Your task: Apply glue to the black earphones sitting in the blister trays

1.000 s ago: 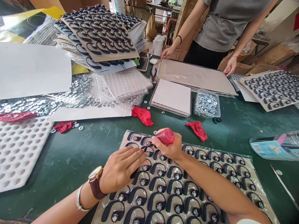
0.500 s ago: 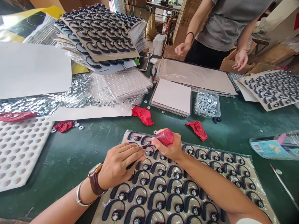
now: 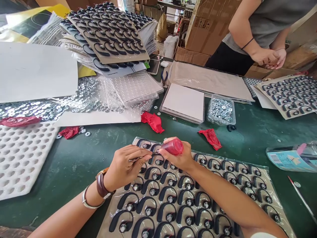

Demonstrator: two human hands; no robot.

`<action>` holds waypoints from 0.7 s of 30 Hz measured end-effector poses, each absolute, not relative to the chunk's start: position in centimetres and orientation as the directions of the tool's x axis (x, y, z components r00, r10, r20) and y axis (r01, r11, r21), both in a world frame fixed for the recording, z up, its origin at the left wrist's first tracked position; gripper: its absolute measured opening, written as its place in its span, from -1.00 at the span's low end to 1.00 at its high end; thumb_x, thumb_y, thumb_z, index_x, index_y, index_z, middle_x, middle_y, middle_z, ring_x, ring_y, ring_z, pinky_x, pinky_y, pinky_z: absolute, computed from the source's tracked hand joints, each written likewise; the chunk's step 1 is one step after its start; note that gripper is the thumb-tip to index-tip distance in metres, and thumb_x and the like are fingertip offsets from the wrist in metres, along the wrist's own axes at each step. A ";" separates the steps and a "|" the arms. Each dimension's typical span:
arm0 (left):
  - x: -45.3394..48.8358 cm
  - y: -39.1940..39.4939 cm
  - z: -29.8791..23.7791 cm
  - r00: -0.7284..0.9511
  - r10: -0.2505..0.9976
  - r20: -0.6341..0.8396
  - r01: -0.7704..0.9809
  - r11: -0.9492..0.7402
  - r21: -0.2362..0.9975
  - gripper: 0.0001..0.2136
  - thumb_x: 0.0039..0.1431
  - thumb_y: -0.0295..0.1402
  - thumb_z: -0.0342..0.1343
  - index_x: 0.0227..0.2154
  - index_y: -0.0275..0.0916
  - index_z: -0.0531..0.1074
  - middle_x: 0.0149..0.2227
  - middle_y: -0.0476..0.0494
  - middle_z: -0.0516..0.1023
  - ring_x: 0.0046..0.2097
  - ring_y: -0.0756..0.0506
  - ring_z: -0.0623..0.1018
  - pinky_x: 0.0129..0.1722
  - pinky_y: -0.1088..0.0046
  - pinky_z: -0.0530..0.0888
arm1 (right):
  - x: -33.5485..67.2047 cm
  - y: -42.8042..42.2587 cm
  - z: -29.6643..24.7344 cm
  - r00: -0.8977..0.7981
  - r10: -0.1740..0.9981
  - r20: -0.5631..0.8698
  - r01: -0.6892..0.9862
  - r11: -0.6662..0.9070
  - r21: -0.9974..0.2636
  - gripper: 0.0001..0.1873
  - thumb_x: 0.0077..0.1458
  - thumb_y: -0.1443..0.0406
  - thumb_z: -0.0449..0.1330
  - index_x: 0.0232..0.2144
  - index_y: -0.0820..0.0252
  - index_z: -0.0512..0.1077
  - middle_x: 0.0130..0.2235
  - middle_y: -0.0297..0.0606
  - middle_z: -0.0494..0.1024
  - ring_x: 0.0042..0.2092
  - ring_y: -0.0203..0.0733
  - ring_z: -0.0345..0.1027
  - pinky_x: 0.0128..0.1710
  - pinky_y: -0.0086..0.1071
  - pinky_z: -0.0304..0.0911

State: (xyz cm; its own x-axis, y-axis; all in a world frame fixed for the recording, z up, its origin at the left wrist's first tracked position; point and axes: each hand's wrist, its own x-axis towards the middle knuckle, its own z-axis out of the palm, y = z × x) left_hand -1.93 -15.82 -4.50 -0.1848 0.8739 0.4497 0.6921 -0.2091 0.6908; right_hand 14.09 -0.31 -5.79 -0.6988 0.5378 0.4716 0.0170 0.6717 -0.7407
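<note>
My right hand point(image 3: 179, 158) grips a small red plastic bottle point(image 3: 174, 146); my left hand point(image 3: 126, 165) pinches a thin metal tool point(image 3: 141, 158) (fingers closed) over the cardboard sheet of black ear hooks point(image 3: 250, 180).

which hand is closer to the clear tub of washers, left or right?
Right. The right hand, gripping a red bottle, sits below-left of the tub of washers. The left hand is farther left, over the board of black ear hooks.
</note>
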 end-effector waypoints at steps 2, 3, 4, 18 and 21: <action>-2.1 -15.8 -4.6 -0.227 0.881 0.416 0.669 -0.169 0.724 -0.88 0.22 -0.50 0.12 -0.24 -0.22 0.52 -0.28 -0.07 0.64 -0.28 -0.03 0.60 -0.22 0.46 0.51 | 14.1 -0.2 -5.9 -0.696 0.505 0.511 -0.013 0.702 -0.712 -0.78 0.06 0.14 0.31 -0.36 0.15 0.43 -0.39 -0.30 0.58 -0.43 -0.27 0.48 -0.38 -0.42 0.43; -2.1 -15.8 -4.7 -0.243 0.884 0.399 0.658 -0.152 0.737 -0.89 0.22 -0.49 0.12 -0.25 -0.23 0.53 -0.28 -0.08 0.64 -0.28 -0.04 0.60 -0.22 0.46 0.51 | 14.1 -0.2 -5.9 -0.696 0.482 0.533 -0.030 0.722 -0.691 -0.77 0.05 0.13 0.32 -0.34 0.15 0.43 -0.39 -0.30 0.58 -0.43 -0.27 0.48 -0.38 -0.42 0.43; -2.2 -15.8 -4.8 -0.255 0.887 0.384 0.649 -0.137 0.748 -0.89 0.23 -0.47 0.12 -0.25 -0.23 0.53 -0.28 -0.09 0.64 -0.28 -0.04 0.60 -0.22 0.46 0.51 | 14.1 -0.2 -6.0 -0.694 0.458 0.555 -0.043 0.743 -0.668 -0.75 0.04 0.13 0.32 -0.32 0.14 0.43 -0.39 -0.30 0.58 -0.43 -0.27 0.48 -0.40 -0.42 0.42; -1.0 -17.2 -3.8 0.090 0.790 0.607 0.855 -0.373 0.359 -0.84 0.26 -0.47 0.06 -0.16 -0.30 0.49 -0.24 -0.15 0.64 -0.21 -0.08 0.63 -0.17 0.36 0.58 | 15.0 0.0 -2.3 -0.734 0.674 0.087 0.175 0.311 -0.934 -0.73 0.12 0.09 0.26 -0.43 0.18 0.44 -0.55 -0.36 0.56 -0.51 -0.27 0.45 -0.43 -0.43 0.39; 0.0 -18.7 -3.6 0.295 0.732 0.615 0.878 -0.461 0.128 -0.82 0.28 -0.47 0.04 -0.12 -0.38 0.47 -0.19 -0.21 0.63 -0.14 -0.13 0.62 -0.08 0.30 0.58 | 15.9 -1.3 -3.5 -0.670 0.734 0.112 0.156 0.287 -0.945 -0.77 0.10 0.13 0.28 -0.37 0.18 0.44 -0.52 -0.32 0.58 -0.47 -0.23 0.49 -0.38 -0.40 0.43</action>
State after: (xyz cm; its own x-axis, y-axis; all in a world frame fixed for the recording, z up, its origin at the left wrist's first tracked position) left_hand 0.01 -18.68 -3.64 0.2948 0.7318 0.6145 0.8782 -0.4609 0.1276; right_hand 15.87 -1.34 -3.50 -0.6697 0.7341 0.1121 0.1561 0.2868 -0.9452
